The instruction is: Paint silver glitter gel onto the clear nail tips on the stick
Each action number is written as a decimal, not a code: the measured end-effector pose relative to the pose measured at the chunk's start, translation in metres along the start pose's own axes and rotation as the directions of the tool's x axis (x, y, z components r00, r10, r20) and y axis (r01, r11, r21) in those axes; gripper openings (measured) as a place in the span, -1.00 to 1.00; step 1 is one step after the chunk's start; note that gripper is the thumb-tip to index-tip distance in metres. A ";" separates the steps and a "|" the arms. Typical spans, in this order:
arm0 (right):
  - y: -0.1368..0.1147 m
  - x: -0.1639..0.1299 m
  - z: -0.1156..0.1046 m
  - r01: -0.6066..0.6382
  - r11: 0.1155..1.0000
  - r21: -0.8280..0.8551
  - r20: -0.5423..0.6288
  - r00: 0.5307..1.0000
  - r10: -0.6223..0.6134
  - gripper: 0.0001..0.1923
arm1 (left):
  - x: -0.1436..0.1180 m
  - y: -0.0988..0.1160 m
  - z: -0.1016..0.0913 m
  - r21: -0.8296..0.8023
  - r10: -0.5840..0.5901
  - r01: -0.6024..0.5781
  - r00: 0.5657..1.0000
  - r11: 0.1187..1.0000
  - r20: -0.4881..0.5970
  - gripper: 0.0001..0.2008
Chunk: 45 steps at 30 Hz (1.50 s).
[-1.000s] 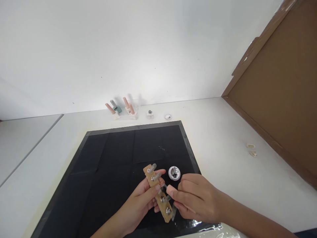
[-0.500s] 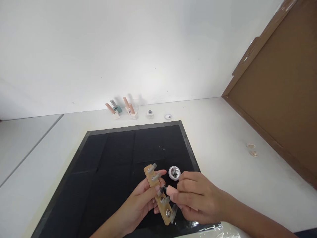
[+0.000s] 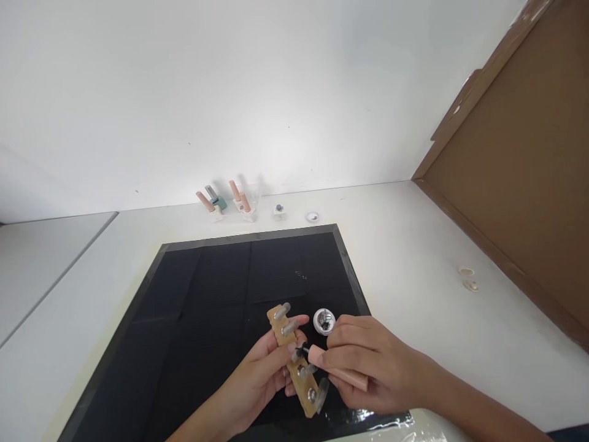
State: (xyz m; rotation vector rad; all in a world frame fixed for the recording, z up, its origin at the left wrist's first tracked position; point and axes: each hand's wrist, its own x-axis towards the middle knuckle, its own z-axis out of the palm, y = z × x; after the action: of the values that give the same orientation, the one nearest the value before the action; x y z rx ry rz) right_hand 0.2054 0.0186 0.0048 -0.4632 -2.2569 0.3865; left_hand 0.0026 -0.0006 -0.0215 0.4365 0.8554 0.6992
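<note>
A: What's in hand?

B: Left hand is wrapped around a narrow tan wooden strip with a row of silver bolts standing out of it. Fingers closed on its middle, thumb across the front. Strip is tilted, far end up-left, held just above the near edge of the black square mat.

A: Right?

B: Right hand is pinched shut on a short pinkish-tan cylindrical tool handle. Its dark tip sits against one of the middle bolts on the strip. A thin grey piece hangs by the lowest bolt; can't tell what it is.

A: Anything close by?

B: Small round silver dish of metal hardware on the mat, just beyond the right hand's knuckles. Not touched.

A: Surface?

B: White tabletop, mat centred on it. Crinkled clear plastic at the mat's near edge under the right wrist.

A: Background?

B: Plain white wall. Against it, a row of small pink-handled tools in white stands, one with a teal part, plus two small round pieces to their right. Brown cardboard panel leans along the right side; two small pale rings lie on the table near it.
</note>
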 end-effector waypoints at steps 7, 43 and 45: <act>0.000 0.000 -0.001 -0.058 0.996 0.064 0.029 0.998 0.057 -0.87 | -0.001 -0.001 0.000 0.020 0.002 -0.002 1.000 1.000 -0.002 -0.58; 0.000 0.000 -0.007 -0.171 0.949 0.265 0.091 0.984 0.152 -0.75 | 0.000 -0.004 -0.004 0.045 0.002 -0.003 1.000 0.999 0.009 -0.59; 0.000 -0.001 -0.009 -0.231 0.902 0.365 0.042 0.972 0.232 -0.80 | 0.000 -0.004 -0.004 0.058 -0.009 0.008 1.000 0.998 0.008 -0.56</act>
State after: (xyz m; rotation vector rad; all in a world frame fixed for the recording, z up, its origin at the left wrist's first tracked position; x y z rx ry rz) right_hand 0.2124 0.0195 0.0099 -0.5325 -2.0652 0.9128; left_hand 0.0011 -0.0030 -0.0260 0.4867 0.8710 0.6657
